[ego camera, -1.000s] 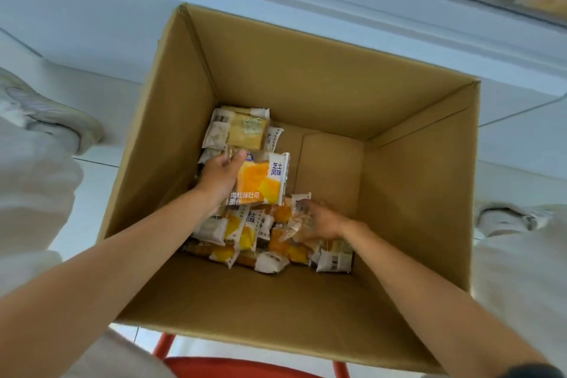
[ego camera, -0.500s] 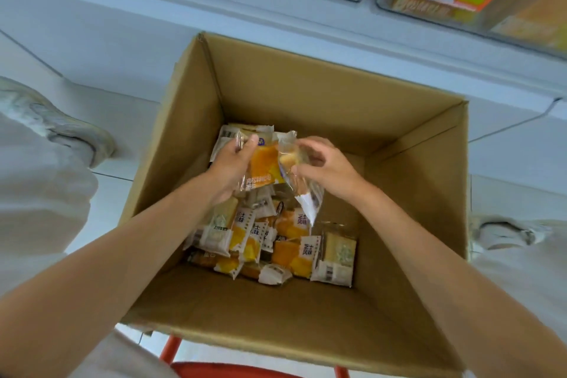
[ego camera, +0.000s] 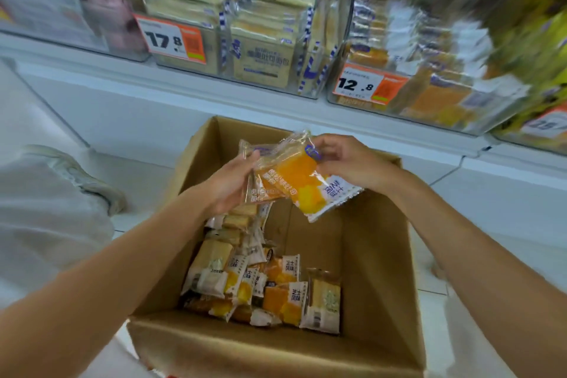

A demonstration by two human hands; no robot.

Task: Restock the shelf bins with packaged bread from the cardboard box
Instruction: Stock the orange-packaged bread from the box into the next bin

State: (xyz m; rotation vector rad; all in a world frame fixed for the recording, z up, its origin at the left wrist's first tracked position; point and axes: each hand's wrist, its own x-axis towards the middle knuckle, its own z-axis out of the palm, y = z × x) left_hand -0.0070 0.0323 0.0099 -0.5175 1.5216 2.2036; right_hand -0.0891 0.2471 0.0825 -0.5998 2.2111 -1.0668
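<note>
Bread packets held above the cardboard box (ego camera: pixel 377 270)

The left hand (ego camera: pixel 228 182) and right hand (ego camera: pixel 349 163) grip orange bread packets (ego camera: pixel 294 181) over loose packets (ego camera: pixel 260 285) along the box's left wall, below the clear shelf bins (ego camera: pixel 260 49).

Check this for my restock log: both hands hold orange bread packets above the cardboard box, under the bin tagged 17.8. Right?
Not quite. In the head view the left hand and right hand hold the orange bread packets above the cardboard box, but the price tag nearest above reads 12.8.

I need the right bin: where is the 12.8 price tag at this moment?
In the head view, the 12.8 price tag is upper right of centre, on the front of the clear shelf bin, above the cardboard box.
</note>
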